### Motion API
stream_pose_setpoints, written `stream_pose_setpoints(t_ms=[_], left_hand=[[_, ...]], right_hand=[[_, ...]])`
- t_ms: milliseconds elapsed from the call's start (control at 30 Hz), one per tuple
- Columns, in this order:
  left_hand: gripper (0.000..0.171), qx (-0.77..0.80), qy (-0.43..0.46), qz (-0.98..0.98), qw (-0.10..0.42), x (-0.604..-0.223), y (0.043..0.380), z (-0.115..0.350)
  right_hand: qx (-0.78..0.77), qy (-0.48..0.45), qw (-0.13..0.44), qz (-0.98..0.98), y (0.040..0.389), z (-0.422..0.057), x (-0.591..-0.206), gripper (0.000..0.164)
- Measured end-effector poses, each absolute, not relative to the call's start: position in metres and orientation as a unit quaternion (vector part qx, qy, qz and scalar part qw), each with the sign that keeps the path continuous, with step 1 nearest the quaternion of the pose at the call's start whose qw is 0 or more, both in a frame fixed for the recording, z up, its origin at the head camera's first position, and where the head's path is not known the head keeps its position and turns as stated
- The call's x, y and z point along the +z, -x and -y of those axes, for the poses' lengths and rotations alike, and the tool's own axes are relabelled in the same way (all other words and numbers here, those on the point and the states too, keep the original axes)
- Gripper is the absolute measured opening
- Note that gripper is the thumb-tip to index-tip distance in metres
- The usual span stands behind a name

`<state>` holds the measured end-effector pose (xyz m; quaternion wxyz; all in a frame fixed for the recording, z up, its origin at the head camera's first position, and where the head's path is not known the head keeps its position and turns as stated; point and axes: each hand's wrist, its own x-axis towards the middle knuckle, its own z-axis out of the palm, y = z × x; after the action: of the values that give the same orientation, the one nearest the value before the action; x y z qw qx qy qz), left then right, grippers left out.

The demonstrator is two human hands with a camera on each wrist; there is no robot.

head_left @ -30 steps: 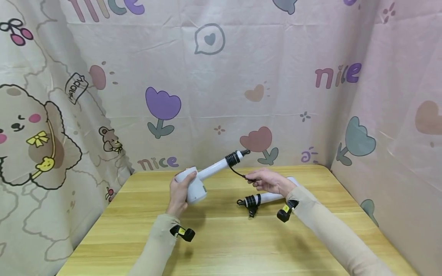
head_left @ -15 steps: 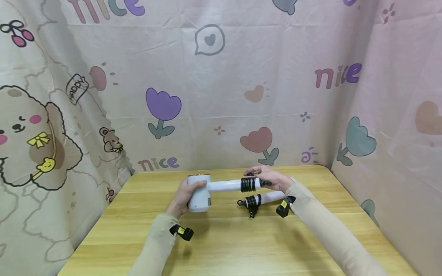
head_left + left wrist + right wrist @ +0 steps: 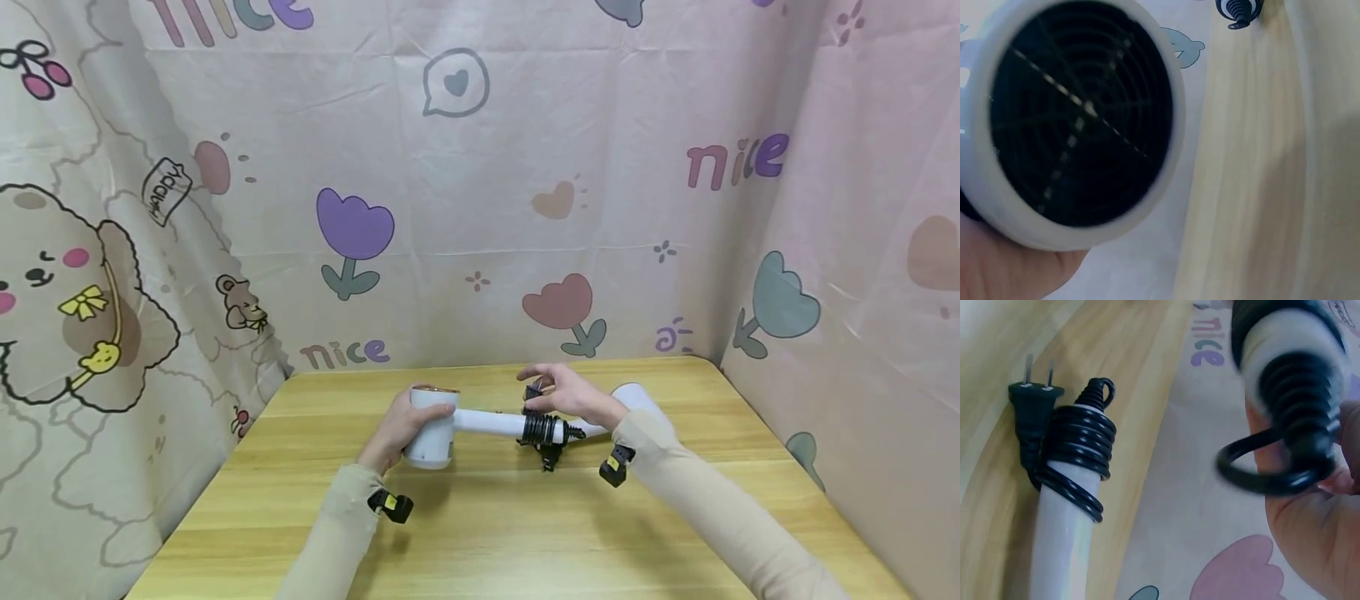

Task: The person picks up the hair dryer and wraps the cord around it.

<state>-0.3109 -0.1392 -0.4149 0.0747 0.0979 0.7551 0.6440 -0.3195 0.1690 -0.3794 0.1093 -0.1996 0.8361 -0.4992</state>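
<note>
My left hand (image 3: 401,429) grips the barrel of a white hair dryer (image 3: 432,437), fingers behind it and thumb across its side. The handle points right, with black cord (image 3: 542,430) wound round its end. In the left wrist view, the dryer's dark round grille (image 3: 1085,115) faces the camera. My right hand (image 3: 570,396) is above the handle end, a black plug (image 3: 533,392) between thumb and fingers. In the right wrist view, the ribbed cord sleeve (image 3: 1297,406) is in front of the right hand, and the plug is hidden.
A second white hair dryer (image 3: 1063,550) lies on the wooden table (image 3: 480,533), partly behind the right forearm and the held dryer. Its cord (image 3: 1079,440) is wrapped round the handle, with its two-pin plug (image 3: 1032,409) alongside. A printed curtain (image 3: 480,183) hangs behind the table.
The held dryer has swung from tilted up to roughly level, its handle end dropping towards the second dryer. The right hand has moved over the handle, and the loose cord length has shortened.
</note>
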Motion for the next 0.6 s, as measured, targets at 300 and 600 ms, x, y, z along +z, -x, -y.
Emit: stream_pose_setpoints(t_ms=[300,600], left_hand=[[0.081,0.603,-0.100,-0.791,0.021,-0.420,0.314,0.143],[0.091,0.511,-0.048,-0.856,-0.062,-0.422,0.317,0.151]], right_hand=[[-0.492,0.231,0.105,-0.833,0.311,-0.154,-0.392,0.033],[-0.369,0.260,0.001,-0.893,0.308,-0.135,-0.410,0.036]])
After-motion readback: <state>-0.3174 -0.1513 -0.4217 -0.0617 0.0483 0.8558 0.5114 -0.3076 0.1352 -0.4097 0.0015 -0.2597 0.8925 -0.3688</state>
